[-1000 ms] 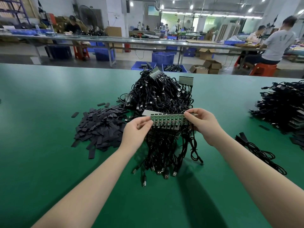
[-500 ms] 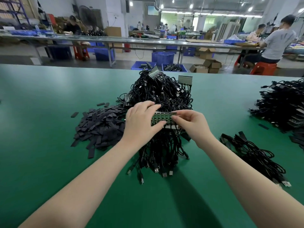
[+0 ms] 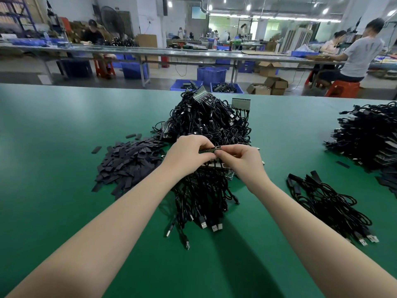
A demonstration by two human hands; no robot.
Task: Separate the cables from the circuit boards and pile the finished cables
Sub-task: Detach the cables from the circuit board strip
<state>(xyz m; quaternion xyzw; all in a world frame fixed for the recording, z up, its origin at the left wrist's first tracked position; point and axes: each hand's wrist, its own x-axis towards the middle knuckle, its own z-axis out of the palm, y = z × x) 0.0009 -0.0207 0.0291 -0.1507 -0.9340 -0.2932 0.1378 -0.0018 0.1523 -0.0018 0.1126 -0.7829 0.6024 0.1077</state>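
A narrow green circuit board [image 3: 209, 149] is held edge-on at the middle of the green table [image 3: 53, 130]. My left hand [image 3: 189, 153] grips its left part and my right hand [image 3: 240, 162] pinches its right end; the two hands touch. Several black USB cables [image 3: 202, 201] hang from the board down to the table, plugs lying toward me. Behind the hands rises a big heap of cabled boards [image 3: 210, 123]. A small bundle of loose black cables [image 3: 328, 203] lies to the right of my right forearm.
A flat pile of small black strips [image 3: 129, 160] lies left of my hands. A large stack of black cables [image 3: 369, 138] fills the table's right edge. Beyond the table are benches, blue crates [image 3: 211, 75], boxes and seated people.
Both hands have drawn closer together on the board, which has turned from face-up to edge-on. The hanging cables swung slightly toward me.
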